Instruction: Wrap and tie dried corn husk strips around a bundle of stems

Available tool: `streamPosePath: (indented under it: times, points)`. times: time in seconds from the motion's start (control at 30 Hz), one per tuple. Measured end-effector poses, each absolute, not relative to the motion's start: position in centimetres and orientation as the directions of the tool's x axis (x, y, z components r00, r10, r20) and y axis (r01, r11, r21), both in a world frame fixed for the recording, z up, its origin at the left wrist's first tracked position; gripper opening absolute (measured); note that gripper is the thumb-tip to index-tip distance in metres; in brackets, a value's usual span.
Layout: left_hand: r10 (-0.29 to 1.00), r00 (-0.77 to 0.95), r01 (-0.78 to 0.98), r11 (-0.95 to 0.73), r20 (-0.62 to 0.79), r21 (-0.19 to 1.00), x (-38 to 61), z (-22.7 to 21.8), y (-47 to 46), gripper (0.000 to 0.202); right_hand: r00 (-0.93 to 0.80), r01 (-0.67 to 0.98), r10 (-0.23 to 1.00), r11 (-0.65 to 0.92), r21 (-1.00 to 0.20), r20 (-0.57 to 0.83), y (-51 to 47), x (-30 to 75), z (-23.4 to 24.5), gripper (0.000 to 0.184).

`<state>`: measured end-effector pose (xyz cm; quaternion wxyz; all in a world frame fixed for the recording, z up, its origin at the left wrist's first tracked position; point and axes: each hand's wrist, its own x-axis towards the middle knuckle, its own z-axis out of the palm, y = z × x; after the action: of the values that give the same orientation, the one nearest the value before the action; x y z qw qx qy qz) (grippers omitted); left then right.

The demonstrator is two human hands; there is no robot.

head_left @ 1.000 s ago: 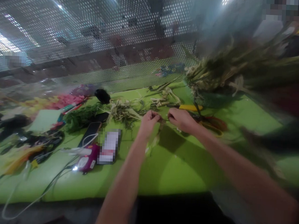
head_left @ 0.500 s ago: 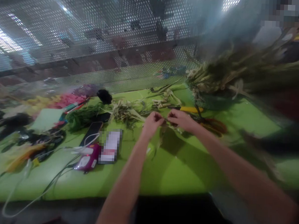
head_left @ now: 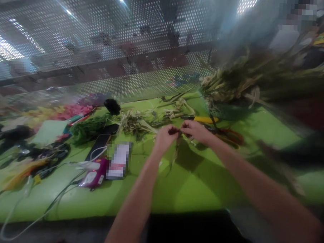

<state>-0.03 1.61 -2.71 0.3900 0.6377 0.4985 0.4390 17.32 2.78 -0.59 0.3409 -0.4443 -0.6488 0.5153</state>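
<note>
Both my hands meet above the middle of the green table. My left hand is closed in a pinch on a thin dried plant stem whose loose end hangs down toward the table. My right hand is also pinched on the same stem, its fingertips almost touching the left ones. Behind my hands lies a scatter of dried leaves and stalks. A big bundle of dried plants fills the right back corner.
A yellow-handled tool and red-handled scissors lie right of my hands. To the left are a phone, a pink device with white cables, a card, green sprigs, coloured paper. A perforated metal screen backs the table.
My hands have drawn closer together on the stem, and the hanging end has shifted slightly right. The view has barely moved.
</note>
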Motion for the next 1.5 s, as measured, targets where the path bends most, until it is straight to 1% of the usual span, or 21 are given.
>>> streamPosePath:
  times: [0.1,0.23,0.3,0.33,0.4,0.47,0.5,0.57,0.63,0.7,0.77,0.8,0.87,1.0,1.07,1.17,1.27,1.33,1.37,1.43,1.5]
  points:
    - [0.979,0.111,0.295,-0.199,0.173,0.935,0.0,-2.9,1.6,0.009,-0.348,0.167,0.937,0.094,-0.981,0.03,2.9,17.4,-0.3,0.011]
    - [0.984,0.125,0.194,-0.15,0.127,0.97,-0.1,-2.9,1.6,0.013,-0.169,0.125,0.979,0.135,-0.983,0.113,3.7,18.6,-0.1,0.012]
    - [0.985,0.13,0.107,-0.126,0.112,0.986,-0.2,-2.9,1.6,0.015,-0.117,0.211,0.983,0.167,-0.963,0.144,4.1,19.4,0.0,0.01]
    - [0.985,0.133,0.079,-0.119,0.108,0.99,-0.2,-2.9,1.6,0.016,-0.117,0.294,0.98,0.188,-0.937,0.16,4.1,19.8,0.0,0.009]
    - [0.985,0.141,0.066,-0.112,0.102,0.991,-0.2,-3.0,1.6,0.017,-0.129,0.502,0.969,0.248,-0.828,0.212,4.1,20.3,0.1,0.006]
    - [0.983,0.149,0.081,-0.117,0.104,0.99,-0.2,-3.2,1.6,0.017,-0.141,0.65,0.941,0.322,-0.688,0.307,3.7,20.4,0.4,0.012]
    - [0.982,0.151,0.083,-0.124,0.111,0.989,-0.2,-3.2,1.6,0.015,-0.144,0.676,0.921,0.359,-0.644,0.362,3.4,20.3,0.7,0.017]
    - [0.98,0.154,0.081,-0.142,0.128,0.987,-0.1,-3.4,1.7,0.012,-0.152,0.631,0.894,0.415,-0.656,0.421,2.8,19.8,1.2,0.022]
    - [0.976,0.168,0.092,-0.157,0.14,0.983,0.0,-3.4,1.8,0.009,-0.199,0.514,0.916,0.4,-0.759,0.348,2.3,19.0,1.4,0.022]
    - [0.972,0.181,0.114,-0.173,0.151,0.978,0.1,-3.3,1.7,0.007,-0.261,0.419,0.946,0.289,-0.861,0.19,1.9,18.3,1.3,0.024]
    - [0.97,0.175,0.144,-0.195,0.169,0.97,0.1,-3.1,1.7,0.007,-0.3,0.364,0.951,0.191,-0.912,0.079,1.8,17.7,0.9,0.027]
    - [0.97,0.168,0.161,-0.205,0.178,0.965,0.1,-3.1,1.6,0.008,-0.305,0.359,0.95,0.174,-0.917,0.061,1.8,17.5,0.7,0.027]
    - [0.968,0.164,0.194,-0.22,0.189,0.956,0.1,-3.0,1.6,0.009,-0.297,0.419,0.951,0.208,-0.884,0.083,1.8,17.4,0.4,0.023]
    - [0.968,0.15,0.251,-0.234,0.201,0.939,0.1,-3.2,1.7,0.006,-0.275,0.652,0.935,0.354,-0.671,0.226,1.8,17.6,0.4,0.008]
    - [0.966,0.128,0.301,-0.253,0.224,0.919,0.1,-3.3,1.7,0.006,-0.271,0.68,0.932,0.363,-0.637,0.243,1.8,17.8,0.5,0.008]
    - [0.955,0.115,0.397,-0.297,0.275,0.868,0.3,-3.0,1.4,0.008,-0.239,0.641,0.943,0.331,-0.692,0.23,1.6,18.1,0.8,0.009]
    - [0.933,0.105,0.47,-0.351,0.344,0.81,0.4,-2.3,0.9,0.008,-0.112,0.564,0.918,0.375,-0.736,0.381,0.7,18.0,1.7,0.019]
    - [0.925,0.077,0.506,-0.357,0.371,0.785,0.6,-2.0,0.6,0.007,-0.037,0.44,0.91,0.386,-0.811,0.413,0.1,17.6,2.1,0.025]
    - [0.924,0.063,0.517,-0.355,0.378,0.779,0.6,-1.9,0.6,0.007,-0.034,0.348,0.928,0.359,-0.866,0.37,-0.1,17.2,2.2,0.027]
    - [0.923,0.05,0.509,-0.352,0.382,0.785,0.7,-2.0,0.6,0.007,-0.099,0.162,0.971,0.229,-0.96,0.215,-0.1,16.4,1.7,0.029]
    - [0.928,0.051,0.454,-0.351,0.369,0.819,0.6,-2.2,0.8,0.006,-0.13,0.072,0.988,0.095,-0.993,0.086,0.4,15.7,0.7,0.031]
